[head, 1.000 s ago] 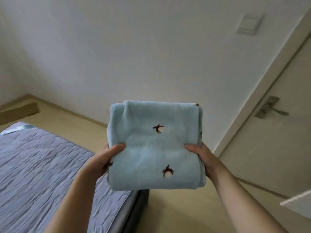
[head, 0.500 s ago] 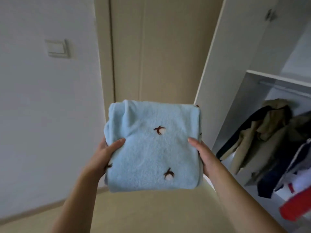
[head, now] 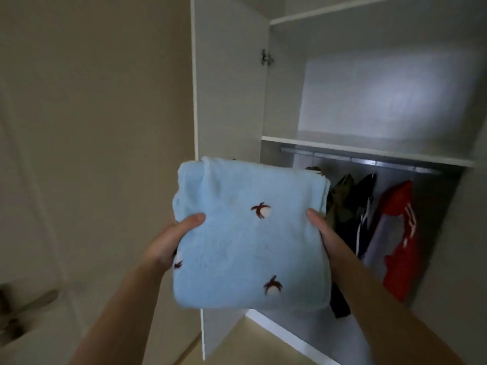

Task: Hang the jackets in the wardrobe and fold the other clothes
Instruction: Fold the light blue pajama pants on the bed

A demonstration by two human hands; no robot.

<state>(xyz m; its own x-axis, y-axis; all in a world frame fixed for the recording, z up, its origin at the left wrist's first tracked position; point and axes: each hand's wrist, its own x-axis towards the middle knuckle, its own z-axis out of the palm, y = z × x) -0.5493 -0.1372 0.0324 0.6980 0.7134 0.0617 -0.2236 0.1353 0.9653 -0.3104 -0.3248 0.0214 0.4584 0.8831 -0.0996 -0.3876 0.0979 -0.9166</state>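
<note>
Two hands, one folded blue fleece (head: 250,241), carried in the air in front of me, its top face tipped toward my eyes. Left hand (head: 168,241) clamps the left edge, thumb pressed on top, the other fingers hidden under the cloth. Right hand (head: 324,233) does the same on the right edge. Both pinch firmly; neither is free. The fold looks tidy, layers stacked, rolled edge along the far-left side. The wardrobe (head: 284,106) stands ahead and to my right, its door (head: 226,101) swung open just behind the fleece's far edge. Inside, a white shelf (head: 355,150) sits above and beyond the fleece, up and to the right of my hands. Under it runs the rail (head: 358,158) with the jackets (head: 398,233) hanging, olive, dark and red, low and right of my right hand. The fleece is nearly square, slightly longer front to back, far edge aimed at the opening. The right hand is nearer the shelf. My guess: folding done for this piece, and the move to come is up, forward and rightward, far edge leading, level enough that the stack doesn't slide apart.
</note>
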